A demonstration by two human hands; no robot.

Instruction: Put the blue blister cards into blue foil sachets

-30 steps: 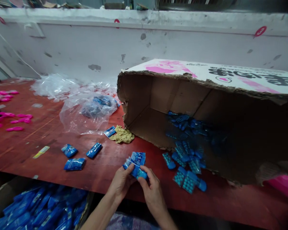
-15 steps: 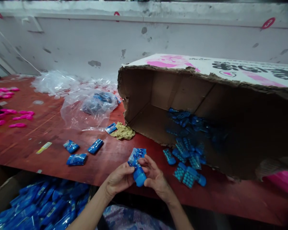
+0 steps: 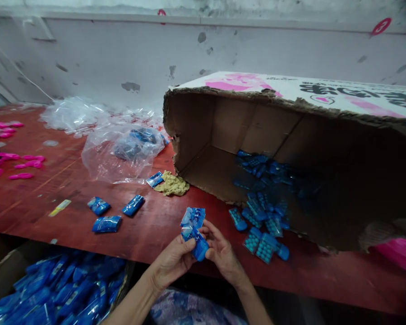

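Note:
My left hand (image 3: 172, 262) and my right hand (image 3: 223, 253) meet at the near edge of the red table (image 3: 54, 194), both closed round a small blue plastic piece with a clear blue-printed bag (image 3: 193, 230). The bag stands up between my fingers and the blue piece sits at its lower end. To the right, several blue studded pieces (image 3: 262, 232) spill from a big cardboard box (image 3: 291, 149) lying on its side. Three filled blue packets (image 3: 113, 212) lie on the table to the left.
A carton of filled blue packets (image 3: 54, 293) sits below the table at the lower left. Clear plastic bags (image 3: 122, 144) and a tan rag (image 3: 172, 184) lie beside the box's mouth. Pink pieces (image 3: 13, 162) are scattered at the far left. A white wall rises behind.
My hands drew slightly toward me and tilted the blue piece upright. The bag now stands up above my fingers, with the piece at its lower end.

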